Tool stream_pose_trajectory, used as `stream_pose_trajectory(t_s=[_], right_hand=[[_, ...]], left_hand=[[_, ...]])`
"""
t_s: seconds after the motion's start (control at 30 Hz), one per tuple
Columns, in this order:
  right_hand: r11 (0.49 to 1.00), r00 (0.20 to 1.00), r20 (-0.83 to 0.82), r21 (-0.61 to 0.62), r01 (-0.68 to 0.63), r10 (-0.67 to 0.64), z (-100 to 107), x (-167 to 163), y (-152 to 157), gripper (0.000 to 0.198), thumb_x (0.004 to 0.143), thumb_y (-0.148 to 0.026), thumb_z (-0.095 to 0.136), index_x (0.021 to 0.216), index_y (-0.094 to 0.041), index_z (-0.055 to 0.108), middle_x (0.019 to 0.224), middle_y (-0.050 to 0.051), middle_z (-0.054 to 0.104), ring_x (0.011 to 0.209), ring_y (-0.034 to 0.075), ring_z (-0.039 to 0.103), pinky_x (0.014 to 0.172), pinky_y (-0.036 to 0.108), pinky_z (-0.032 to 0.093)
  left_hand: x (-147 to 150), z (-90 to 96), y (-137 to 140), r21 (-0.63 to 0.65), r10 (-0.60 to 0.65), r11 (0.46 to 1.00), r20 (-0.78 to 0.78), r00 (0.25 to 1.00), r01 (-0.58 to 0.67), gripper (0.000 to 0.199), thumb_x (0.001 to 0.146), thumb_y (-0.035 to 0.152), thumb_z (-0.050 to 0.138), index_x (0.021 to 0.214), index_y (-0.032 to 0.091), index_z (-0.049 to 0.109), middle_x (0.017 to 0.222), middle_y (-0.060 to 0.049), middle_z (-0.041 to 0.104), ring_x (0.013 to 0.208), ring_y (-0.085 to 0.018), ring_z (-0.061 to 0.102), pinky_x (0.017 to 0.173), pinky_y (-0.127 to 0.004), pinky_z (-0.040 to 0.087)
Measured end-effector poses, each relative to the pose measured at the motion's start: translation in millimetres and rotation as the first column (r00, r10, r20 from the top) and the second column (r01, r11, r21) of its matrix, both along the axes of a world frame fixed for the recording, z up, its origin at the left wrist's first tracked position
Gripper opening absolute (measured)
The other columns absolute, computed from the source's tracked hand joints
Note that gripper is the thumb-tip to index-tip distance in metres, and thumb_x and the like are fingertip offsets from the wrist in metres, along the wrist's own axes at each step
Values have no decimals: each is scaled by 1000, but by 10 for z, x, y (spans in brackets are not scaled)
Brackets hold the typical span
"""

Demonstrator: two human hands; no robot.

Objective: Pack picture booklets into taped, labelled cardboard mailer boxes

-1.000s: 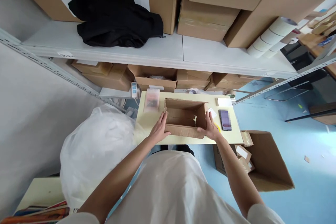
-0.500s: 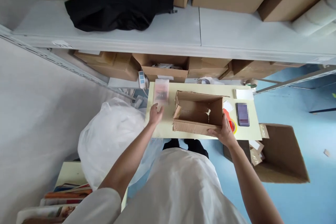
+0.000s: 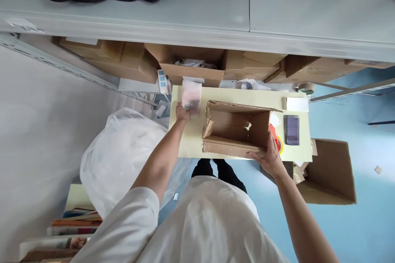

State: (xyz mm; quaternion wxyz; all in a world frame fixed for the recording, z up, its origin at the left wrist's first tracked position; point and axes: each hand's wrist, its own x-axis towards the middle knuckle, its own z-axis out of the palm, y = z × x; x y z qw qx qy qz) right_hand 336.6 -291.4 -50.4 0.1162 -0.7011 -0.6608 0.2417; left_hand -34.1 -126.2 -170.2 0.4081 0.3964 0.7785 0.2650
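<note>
The pink packet [image 3: 191, 93] lay near-to-far, just beyond the left hand [image 3: 182, 112], fingers curled, grip unclear to me. The right hand [image 3: 269, 157] clasped the carton [image 3: 230, 146] at its near right corner.

A pale wall [image 3: 40, 123] stands left of the grey shelving [image 3: 200, 4] and light-blue floor [image 3: 376, 144].

A loose, softly creased white cloth shirt [image 3: 200, 222] has a wide, plain white short sleeve [image 3: 132, 218] ending near the elbow. Black legwear [image 3: 230, 176] shows beyond its hem. Left hand [image 3: 183, 112] and right hand [image 3: 271, 158] are bare.
</note>
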Motion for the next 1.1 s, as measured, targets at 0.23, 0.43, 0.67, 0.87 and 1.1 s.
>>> stream_pose_trajectory(t_s=[0.23, 0.43, 0.67, 0.87, 1.1], right_hand=[[999, 996, -86, 36, -20, 23, -2, -17, 59, 109, 73, -67, 60, 151, -19, 0, 155, 18, 19, 142, 37, 19, 109, 56, 29], [993, 987, -146, 103, -58, 73, -94, -47, 161, 109, 74, -64, 61, 151, -14, 2, 154, 20, 19, 141, 36, 21, 109, 54, 31], [995, 988, -140, 87, -53, 64, -75, -80, 266, 105, 74, -59, 62, 150, -14, 6, 153, 20, 23, 140, 36, 23, 107, 53, 33], [999, 991, -125, -23, -42, 39, 17, -118, 283, 107, 72, -56, 64, 150, -12, 6, 154, 19, 21, 142, 35, 20, 108, 51, 33], [999, 991, -130, -21, -25, 22, 13, -118, 286, 101, 74, -47, 65, 150, -18, 6, 154, 16, 20, 140, 34, 25, 107, 48, 35]], left_hand=[[-145, 403, -397, 124, 114, 986, -23, 993, -110, 39, 69, 4, 48, 105, 16, 56, 97, -6, 66, 93, -21, 63, 86, -33, 50], [-570, 1448, -877, 385, 92, 922, -83, 992, -53, 35, 74, 18, 52, 109, 15, 55, 98, -7, 65, 91, -19, 62, 85, -32, 51], [48, 2203, -1029, 446, -451, 740, -226, 864, 503, 27, 78, 21, 54, 103, 16, 62, 94, -5, 63, 89, -19, 61, 79, -30, 51], [864, 1975, -753, 315, -584, 661, -352, 731, 681, 31, 72, 5, 49, 96, 15, 66, 92, -5, 61, 89, -18, 60, 85, -31, 48], [1116, 1510, -510, 27, -626, 746, -312, 715, 665, 36, 73, 3, 51, 103, 15, 66, 99, -6, 68, 90, -20, 65, 79, -28, 51]])
